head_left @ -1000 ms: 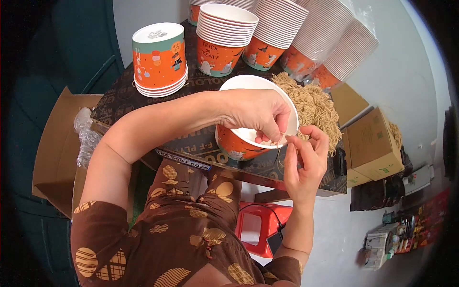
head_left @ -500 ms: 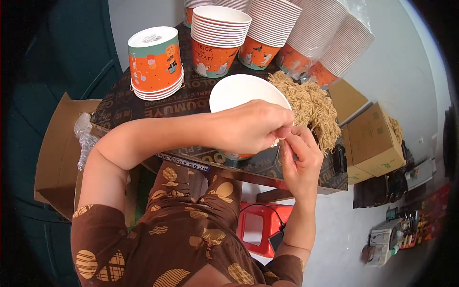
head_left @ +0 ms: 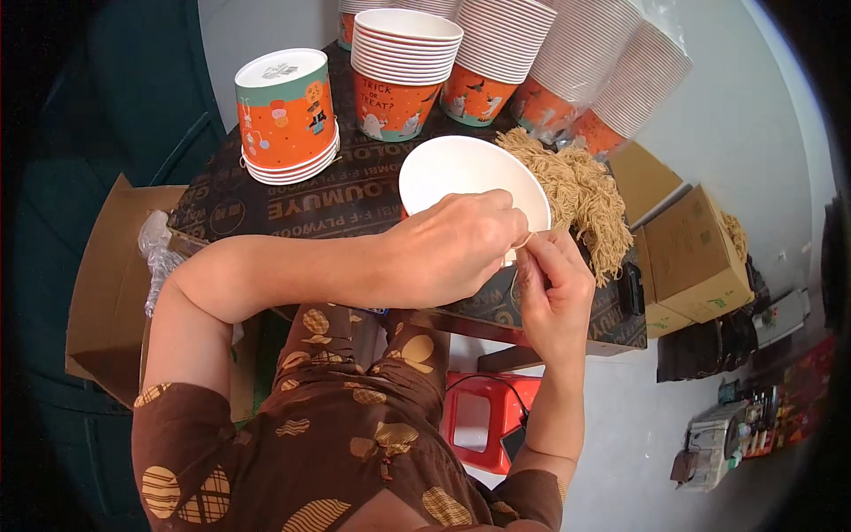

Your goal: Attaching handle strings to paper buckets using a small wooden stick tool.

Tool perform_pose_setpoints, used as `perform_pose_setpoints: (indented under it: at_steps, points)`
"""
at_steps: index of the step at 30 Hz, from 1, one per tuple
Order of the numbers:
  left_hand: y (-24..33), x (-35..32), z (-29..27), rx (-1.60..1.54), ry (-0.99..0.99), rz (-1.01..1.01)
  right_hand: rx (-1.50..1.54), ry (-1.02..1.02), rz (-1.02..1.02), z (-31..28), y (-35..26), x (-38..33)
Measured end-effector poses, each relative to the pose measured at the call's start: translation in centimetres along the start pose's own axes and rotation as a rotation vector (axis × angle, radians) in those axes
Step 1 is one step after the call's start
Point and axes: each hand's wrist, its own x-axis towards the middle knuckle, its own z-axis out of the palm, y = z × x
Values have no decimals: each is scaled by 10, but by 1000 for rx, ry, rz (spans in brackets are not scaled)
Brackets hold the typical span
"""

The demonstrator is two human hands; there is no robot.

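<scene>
Cup (head_left: 470, 173) sits at the tabletop's near edge, white inside up. Left hand (head_left: 452, 248) and right hand (head_left: 554, 293) each pinch a thin cord (head_left: 525, 241) at its rim. A hard tug could tip it off or snap the cord.

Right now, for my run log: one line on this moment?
left hand: on white paper bucket rim | right hand: pinching tan cord | tan cord pile beside
</scene>
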Motion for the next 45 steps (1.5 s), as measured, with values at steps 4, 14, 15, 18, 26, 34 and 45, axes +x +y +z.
perform_pose_setpoints:
  at_steps: [4,14,15,18,26,34,45]
  points:
    - [1,0,-1,8,10,5,-3,-9,-11,-1,1,1]
    - [1,3,0,56,-21,3,26,-55,48,-4,0,4]
    - [0,3,0,87,-13,31,25,-54,48,-3,2,4]
    - [-2,0,5,139,4,25,110,-58,59,-3,7,4]
    - [-5,-2,9,121,69,68,426,-179,201,-5,16,6]
    - [-3,-1,3,63,45,16,324,-14,169,4,8,0]
    - [2,12,-9,-219,-96,-315,-161,175,-122,21,0,-22]
